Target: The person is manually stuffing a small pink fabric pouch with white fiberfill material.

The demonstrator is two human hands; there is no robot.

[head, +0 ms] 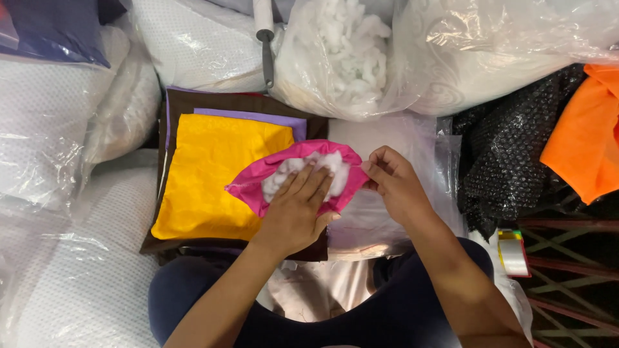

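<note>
White stuffing (303, 169) is pressed into the half-filled pink cover (293, 177) by the flat, open left hand (298, 209), its rim pinched by the right hand (394, 183), beside the yellow cloth (213, 174).

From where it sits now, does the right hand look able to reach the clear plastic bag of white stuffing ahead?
Probably yes. The right hand pinches the pink fabric cover's edge, and the clear plastic bag of white stuffing lies just beyond with nothing between, but the hand would have to let go first.
</note>
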